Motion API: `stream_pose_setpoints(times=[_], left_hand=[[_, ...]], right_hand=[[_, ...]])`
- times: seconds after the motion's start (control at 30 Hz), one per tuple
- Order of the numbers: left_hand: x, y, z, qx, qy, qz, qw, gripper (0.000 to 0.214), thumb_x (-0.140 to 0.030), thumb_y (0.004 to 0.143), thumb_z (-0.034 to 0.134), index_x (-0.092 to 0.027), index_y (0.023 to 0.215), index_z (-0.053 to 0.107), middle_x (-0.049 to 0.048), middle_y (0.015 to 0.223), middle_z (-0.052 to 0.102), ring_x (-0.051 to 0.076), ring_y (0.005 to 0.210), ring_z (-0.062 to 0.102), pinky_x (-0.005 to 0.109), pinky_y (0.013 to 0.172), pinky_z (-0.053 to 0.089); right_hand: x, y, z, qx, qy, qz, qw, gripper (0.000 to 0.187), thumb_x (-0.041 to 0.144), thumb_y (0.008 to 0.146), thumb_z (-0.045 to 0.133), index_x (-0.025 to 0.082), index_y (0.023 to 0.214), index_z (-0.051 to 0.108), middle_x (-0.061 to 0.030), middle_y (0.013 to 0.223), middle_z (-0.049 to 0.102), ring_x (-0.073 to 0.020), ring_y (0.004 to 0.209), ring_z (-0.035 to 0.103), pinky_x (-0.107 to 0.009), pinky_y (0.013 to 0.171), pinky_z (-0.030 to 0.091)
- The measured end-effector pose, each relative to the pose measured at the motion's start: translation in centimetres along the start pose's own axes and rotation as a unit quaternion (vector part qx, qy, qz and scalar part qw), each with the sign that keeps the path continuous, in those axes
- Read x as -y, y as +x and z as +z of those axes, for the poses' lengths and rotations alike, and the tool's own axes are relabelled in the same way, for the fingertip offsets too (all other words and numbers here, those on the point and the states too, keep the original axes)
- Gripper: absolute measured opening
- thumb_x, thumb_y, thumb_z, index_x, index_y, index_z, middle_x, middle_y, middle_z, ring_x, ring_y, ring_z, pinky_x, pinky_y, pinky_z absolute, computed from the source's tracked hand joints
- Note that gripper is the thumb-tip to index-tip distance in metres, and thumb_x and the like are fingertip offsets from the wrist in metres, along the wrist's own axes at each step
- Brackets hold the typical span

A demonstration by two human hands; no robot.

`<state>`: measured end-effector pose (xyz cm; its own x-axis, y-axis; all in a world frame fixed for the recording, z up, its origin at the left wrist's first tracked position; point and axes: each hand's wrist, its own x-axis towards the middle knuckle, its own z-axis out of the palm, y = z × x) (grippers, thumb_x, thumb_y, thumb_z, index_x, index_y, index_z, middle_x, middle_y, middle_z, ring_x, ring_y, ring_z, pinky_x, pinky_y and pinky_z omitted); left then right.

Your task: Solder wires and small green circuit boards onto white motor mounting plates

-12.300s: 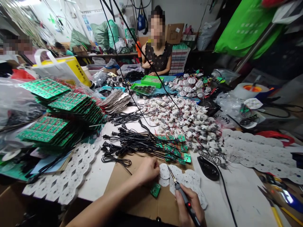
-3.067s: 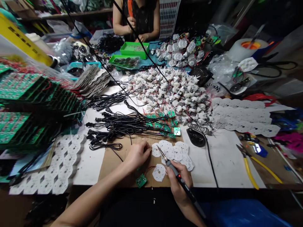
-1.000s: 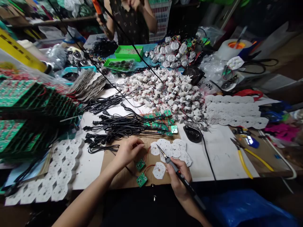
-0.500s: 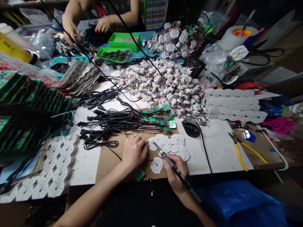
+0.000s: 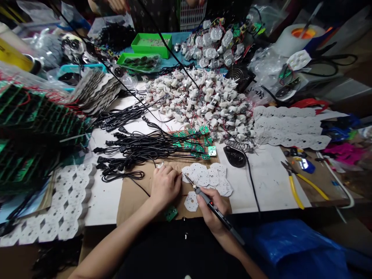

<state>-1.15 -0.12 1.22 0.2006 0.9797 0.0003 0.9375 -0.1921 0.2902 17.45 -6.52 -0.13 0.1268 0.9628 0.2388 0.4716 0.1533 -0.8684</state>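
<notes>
A white table (image 5: 100,201) is crowded under dark surroundings, a co-worker (image 5: 154,17) partly visible at the far side behind a green tray (image 5: 151,45). A heap of white parts (image 5: 203,100) covers the middle, with black cords (image 5: 136,145) to its near left and small green boards (image 5: 212,150) near the cords' right ends. Nearest the person lies cardboard (image 5: 130,197), bearing a cluster of white discs (image 5: 200,174) and, closer to the edge, one separate disc (image 5: 191,202). The right hand (image 5: 212,223) grasps an iron (image 5: 205,198) by its handle, a red light showing, its tip angled up and left over the cluster's leftmost disc; whether it touches cannot be told. Just left of that tip, the left hand (image 5: 165,184) rests over the cardboard with fingers curled; what they pinch, if anything, is hidden. A green board (image 5: 171,213) lies just below that hand, left of the separate disc. Right of the cluster sit a black holder (image 5: 235,157) with a metal coil (image 5: 236,146) and, farther along, yellow-handled cutters (image 5: 295,190).
</notes>
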Motion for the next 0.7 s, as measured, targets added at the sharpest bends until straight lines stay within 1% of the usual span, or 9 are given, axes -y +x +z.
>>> stream_pose_setpoints(times=[0.17, 0.27, 0.4, 0.53, 0.7], left_hand=[[0.2, 0.1, -0.1, 0.01, 0.004, 0.005, 1.0, 0.028, -0.032, 0.098, 0.054, -0.02, 0.076, 0.069, 0.0079, 0.082, 0.067, 0.025, 0.085, 0.057, 0.04, 0.076, 0.034], [0.3, 0.1, -0.1, 0.014, 0.002, 0.008, 1.0, 0.028, -0.032, 0.098, 0.055, -0.02, 0.077, 0.069, 0.0078, 0.082, 0.067, 0.025, 0.085, 0.057, 0.039, 0.077, 0.033], [0.1, 0.3, -0.5, 0.02, 0.005, 0.003, 1.0, 0.028, -0.029, 0.097, 0.056, -0.019, 0.075, 0.069, 0.0069, 0.081, 0.067, 0.024, 0.085, 0.058, 0.039, 0.078, 0.034], [-0.2, 0.5, -0.9, 0.039, 0.009, -0.002, 0.999, 0.026, -0.028, 0.096, 0.059, -0.019, 0.075, 0.071, 0.0067, 0.081, 0.067, 0.024, 0.086, 0.058, 0.038, 0.078, 0.034], [0.0, 0.7, -1.1, 0.059, 0.018, 0.003, 0.998, 0.026, -0.03, 0.097, 0.059, -0.019, 0.077, 0.072, 0.0078, 0.084, 0.069, 0.024, 0.086, 0.059, 0.039, 0.079, 0.035]], right_hand=[[-0.3, 0.0, 0.2, 0.0, 0.008, -0.003, 1.0, 0.013, 0.029, 0.091, 0.066, 0.022, 0.101, 0.07, -0.0033, 0.083, 0.078, -0.0181, 0.068, 0.074, -0.028, 0.065, 0.062], [-0.4, 0.0, 0.3, 0.003, 0.003, -0.006, 1.0, 0.014, 0.031, 0.092, 0.065, 0.021, 0.101, 0.069, -0.0044, 0.084, 0.078, -0.0186, 0.07, 0.075, -0.029, 0.066, 0.062], [-0.1, 0.2, 0.3, 0.007, 0.002, -0.01, 1.0, 0.013, 0.028, 0.092, 0.065, 0.021, 0.102, 0.069, -0.0051, 0.086, 0.078, -0.0183, 0.073, 0.075, -0.028, 0.068, 0.063], [0.0, 0.3, 0.3, 0.011, 0.006, -0.009, 1.0, 0.012, 0.026, 0.092, 0.065, 0.021, 0.102, 0.069, -0.0049, 0.085, 0.077, -0.0185, 0.072, 0.075, -0.029, 0.07, 0.063], [-0.2, 0.1, 0.2, 0.013, -0.004, -0.003, 1.0, 0.013, 0.026, 0.091, 0.065, 0.021, 0.103, 0.069, -0.0043, 0.084, 0.077, -0.0178, 0.069, 0.074, -0.029, 0.067, 0.062]])
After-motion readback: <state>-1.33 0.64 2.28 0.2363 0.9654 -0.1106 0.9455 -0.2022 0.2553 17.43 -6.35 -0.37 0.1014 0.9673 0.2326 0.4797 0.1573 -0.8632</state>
